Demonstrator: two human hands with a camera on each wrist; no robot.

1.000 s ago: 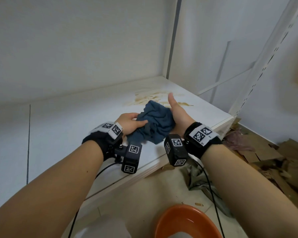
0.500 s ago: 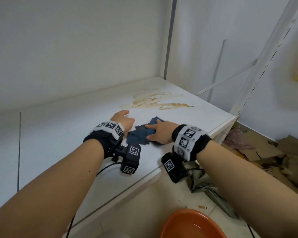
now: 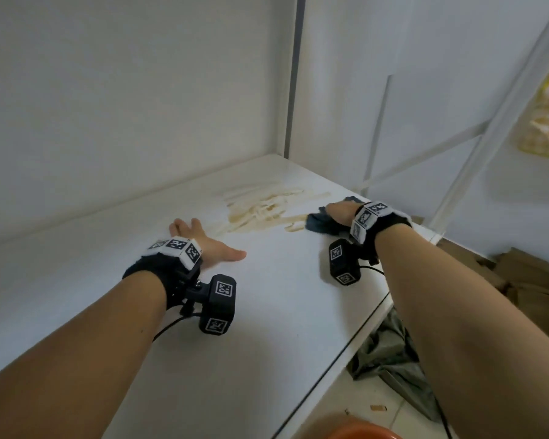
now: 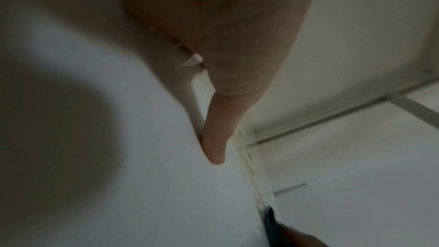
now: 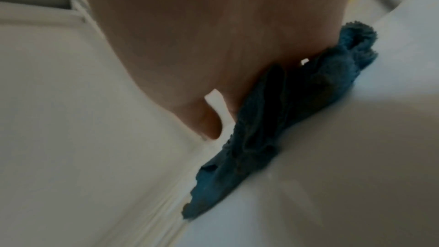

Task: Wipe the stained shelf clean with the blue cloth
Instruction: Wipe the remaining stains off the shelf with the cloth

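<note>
Blue cloth (image 3: pixel 322 222) was pushed right of the stain (image 3: pixel 263 209) by right hand (image 3: pixel 341 211); finger state couldn't be told. Left hand (image 3: pixel 203 240) was laid flat on shelf (image 3: pixel 282 312), fingers spread.

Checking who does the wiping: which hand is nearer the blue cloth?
Right. The right hand presses on the blue cloth beside the stain; the left hand rests flat on the shelf, across the stain.

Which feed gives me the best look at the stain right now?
The head view: the brownish stain shows whole, streaked across the white shelf between the flat left hand and the blue cloth under the right hand. The left wrist view shows only a blurred sliver beyond the thumb; in the right wrist view I cannot make it out.
</note>
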